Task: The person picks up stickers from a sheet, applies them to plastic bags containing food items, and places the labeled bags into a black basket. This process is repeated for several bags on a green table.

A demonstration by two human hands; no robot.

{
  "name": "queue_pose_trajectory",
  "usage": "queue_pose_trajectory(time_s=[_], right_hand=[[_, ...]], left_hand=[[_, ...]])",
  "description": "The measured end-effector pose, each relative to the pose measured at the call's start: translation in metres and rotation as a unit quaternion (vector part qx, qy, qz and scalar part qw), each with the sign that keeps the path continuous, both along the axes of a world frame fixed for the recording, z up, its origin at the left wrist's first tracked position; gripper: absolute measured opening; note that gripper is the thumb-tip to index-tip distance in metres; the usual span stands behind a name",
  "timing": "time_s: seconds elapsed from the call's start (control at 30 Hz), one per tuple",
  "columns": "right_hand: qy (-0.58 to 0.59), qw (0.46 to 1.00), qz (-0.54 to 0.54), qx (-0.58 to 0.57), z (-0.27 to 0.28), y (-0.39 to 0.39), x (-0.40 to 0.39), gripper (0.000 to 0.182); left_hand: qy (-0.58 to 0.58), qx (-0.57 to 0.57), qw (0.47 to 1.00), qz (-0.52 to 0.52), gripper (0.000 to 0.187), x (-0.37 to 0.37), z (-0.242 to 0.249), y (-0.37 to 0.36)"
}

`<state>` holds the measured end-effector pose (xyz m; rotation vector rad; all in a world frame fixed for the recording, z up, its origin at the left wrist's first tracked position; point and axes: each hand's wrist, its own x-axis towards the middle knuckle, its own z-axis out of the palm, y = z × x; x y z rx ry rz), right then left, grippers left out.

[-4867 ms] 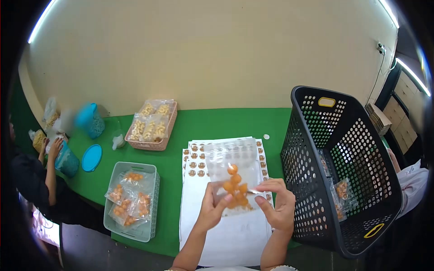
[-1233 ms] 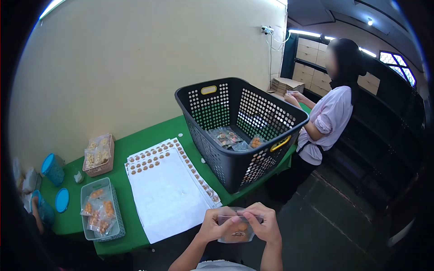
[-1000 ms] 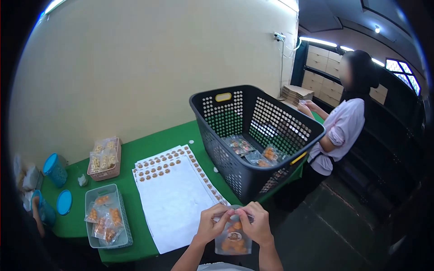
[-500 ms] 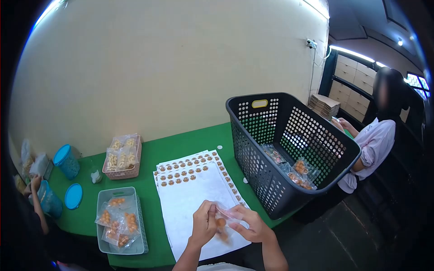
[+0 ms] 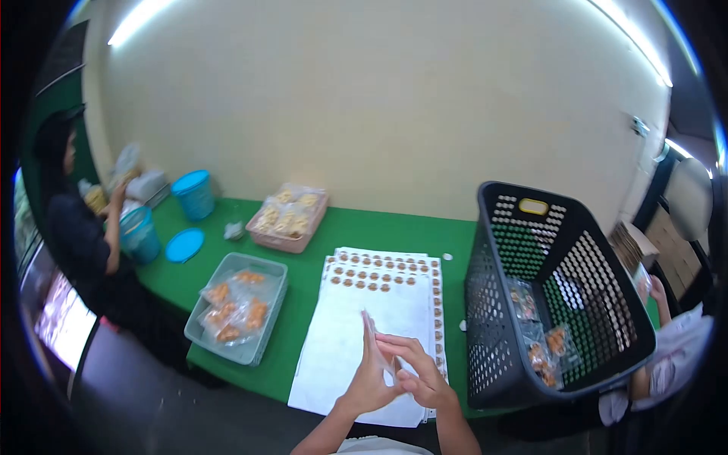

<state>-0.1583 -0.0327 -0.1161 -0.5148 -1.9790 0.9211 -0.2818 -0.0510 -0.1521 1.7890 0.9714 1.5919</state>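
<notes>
Clear crinkly plastic pouch [image 5: 373, 339], edge-on between flattened palms

Round brown printed stickers fill the sticker sheets [image 5: 383, 274], but their print is too small to read.

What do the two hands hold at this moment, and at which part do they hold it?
A clear plastic bag, seen edge-on, is pressed flat between the left hand and right hand; the exact part cannot be told.
</notes>
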Motion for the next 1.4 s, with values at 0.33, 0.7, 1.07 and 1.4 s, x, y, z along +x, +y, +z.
queue_pose_trajectory(time_s=[0.33,0.7,1.07,1.4], right_hand=[[0.141,0.903,0.268,-0.305,-0.031,0.002,0.005,0.051],[0.108,0.987,0.086,-0.083,-0.026,-0.037,0.004,0.011],[0.116,0.987,-0.009,-0.113,-0.028,-0.027,-0.002,0.017],[0.146,0.975,-0.019,-0.166,-0.008,-0.027,-0.009,0.043]], left_hand=[[-0.230,-0.187,0.945,0.142,0.024,0.016,0.000,-0.078],[0.025,-0.035,0.934,0.354,0.012,0.018,0.016,-0.112],[0.000,0.048,0.897,0.440,0.048,-0.002,0.019,-0.091],[-0.245,-0.087,0.960,0.108,0.052,-0.034,0.008,-0.075]])
